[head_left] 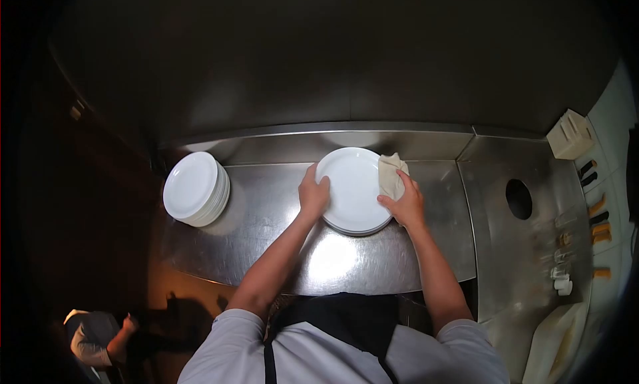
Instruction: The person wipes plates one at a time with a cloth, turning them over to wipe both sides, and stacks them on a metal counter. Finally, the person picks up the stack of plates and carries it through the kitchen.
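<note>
A short stack of white plates [353, 190] stands on the steel counter [266, 191] in front of me. My left hand [314, 193] grips the left rim of the top plate, its thumb over the edge. At the right rim, my right hand [406, 203] holds a beige cloth [394, 174] against the plate, thumb on the rim and fingers over the cloth. Farther left on the counter is a taller stack of white plates [193, 186], apart from both hands.
To the right, a steel surface has a dark round hole [518, 199]. Knives with black and yellow handles [600, 233] line the right wall below a beige holder [570, 136]. White cups [563, 285] stand near them. Another person [93, 337] is at lower left.
</note>
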Tool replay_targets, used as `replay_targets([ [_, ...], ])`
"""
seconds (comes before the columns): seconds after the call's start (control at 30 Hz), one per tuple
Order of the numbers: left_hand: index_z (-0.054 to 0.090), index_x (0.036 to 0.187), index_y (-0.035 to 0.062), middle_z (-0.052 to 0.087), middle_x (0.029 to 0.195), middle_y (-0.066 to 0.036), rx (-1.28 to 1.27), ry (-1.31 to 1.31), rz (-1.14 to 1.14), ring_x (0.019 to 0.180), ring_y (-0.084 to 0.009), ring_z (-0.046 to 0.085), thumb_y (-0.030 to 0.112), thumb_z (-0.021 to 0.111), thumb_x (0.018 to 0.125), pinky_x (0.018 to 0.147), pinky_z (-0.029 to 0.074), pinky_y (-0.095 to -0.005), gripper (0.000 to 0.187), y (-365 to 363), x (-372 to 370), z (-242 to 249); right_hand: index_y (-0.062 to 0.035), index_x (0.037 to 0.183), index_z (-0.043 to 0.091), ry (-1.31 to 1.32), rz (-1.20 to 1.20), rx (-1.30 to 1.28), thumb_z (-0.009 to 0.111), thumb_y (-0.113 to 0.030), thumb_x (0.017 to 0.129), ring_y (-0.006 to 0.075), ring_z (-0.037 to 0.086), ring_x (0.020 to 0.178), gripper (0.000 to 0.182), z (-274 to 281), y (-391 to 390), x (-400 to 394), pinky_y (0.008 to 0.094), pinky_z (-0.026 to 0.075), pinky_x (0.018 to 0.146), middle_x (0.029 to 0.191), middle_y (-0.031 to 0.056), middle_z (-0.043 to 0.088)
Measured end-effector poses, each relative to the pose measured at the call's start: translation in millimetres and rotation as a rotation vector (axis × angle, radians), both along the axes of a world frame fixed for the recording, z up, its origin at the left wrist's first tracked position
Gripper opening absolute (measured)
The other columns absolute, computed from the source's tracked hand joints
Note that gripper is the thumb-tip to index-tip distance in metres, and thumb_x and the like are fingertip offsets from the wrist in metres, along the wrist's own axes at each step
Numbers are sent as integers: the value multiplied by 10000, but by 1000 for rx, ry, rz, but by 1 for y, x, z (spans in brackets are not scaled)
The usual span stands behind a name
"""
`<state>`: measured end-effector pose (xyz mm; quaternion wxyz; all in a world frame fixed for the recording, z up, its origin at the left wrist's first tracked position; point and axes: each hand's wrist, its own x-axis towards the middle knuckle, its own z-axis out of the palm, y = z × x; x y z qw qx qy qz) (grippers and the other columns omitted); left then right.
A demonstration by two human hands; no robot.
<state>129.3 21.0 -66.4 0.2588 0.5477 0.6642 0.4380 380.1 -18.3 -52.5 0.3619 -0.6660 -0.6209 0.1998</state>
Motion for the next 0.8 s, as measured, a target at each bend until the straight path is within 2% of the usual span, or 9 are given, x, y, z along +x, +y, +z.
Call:
replay_targets([
  [0.17,563,1314,1,691,1157,-239,110,85,9,1056,-355,683,218,627,941,918,519,-409,436,0,8,15,-101,1398,527,401,18,55,869,-139,679,328,613,1176,798,-14,6,15,396,490,1002,1279,190,620],
  [0.3,587,1194,7,707,1076,-213,203,18,41,993,-340,692,307,603,980,867,525,-420,369,4,14,36,-51,1372,537,818,46,179,834,-65,692,275,625,1144,742,23,-8,13,370,494,985,1256,149,634],
  [0.43,554,1205,-12,688,937,-243,207,-166,136,871,-395,678,425,497,1020,836,520,-481,479,14,14,63,-23,1359,544,852,350,215,824,-99,699,266,591,1198,721,100,-45,-10,397,448,1043,1257,146,625],
  [0.5,556,1163,27,654,841,-185,288,-140,12,791,-347,638,446,486,1025,820,515,-445,447,20,19,51,-21,1360,548,851,618,371,815,-133,712,263,570,1231,710,127,-50,-39,407,421,1071,1265,148,621],
  [0.57,555,1163,27,652,844,-183,342,-325,-175,793,-343,636,447,488,1023,818,513,-443,448,3,36,36,-10,1353,558,664,701,461,801,-193,732,269,544,1268,692,158,-42,-68,412,393,1096,1293,165,609],
  [0.63,553,1162,28,650,848,-181,278,-793,-343,794,-340,635,449,491,1020,816,510,-441,449,-17,38,24,5,1333,586,985,651,263,750,-176,786,332,585,1242,599,165,-26,-98,413,411,1088,1345,210,591],
  [0.7,552,1162,28,648,851,-179,175,-1252,-483,796,-336,633,450,493,1018,814,508,-439,449,-24,18,17,61,1350,549,764,556,357,726,-178,826,239,566,1245,602,141,-9,-110,365,411,1089,1325,198,606],
  [0.77,551,1162,29,646,855,-176,114,-1518,-634,798,-333,632,452,495,1016,812,505,-437,451,-22,-10,10,46,1322,577,396,592,406,764,-236,819,313,562,1262,606,106,-26,-113,412,393,1112,1371,245,565],
  [0.8,550,1161,29,645,856,-175,92,-1570,-697,799,-331,631,452,496,1015,811,504,-436,451,-25,-20,9,-22,1293,632,434,673,414,787,-277,797,447,463,1368,578,102,-48,-123,505,352,1148,1410,280,529],
])
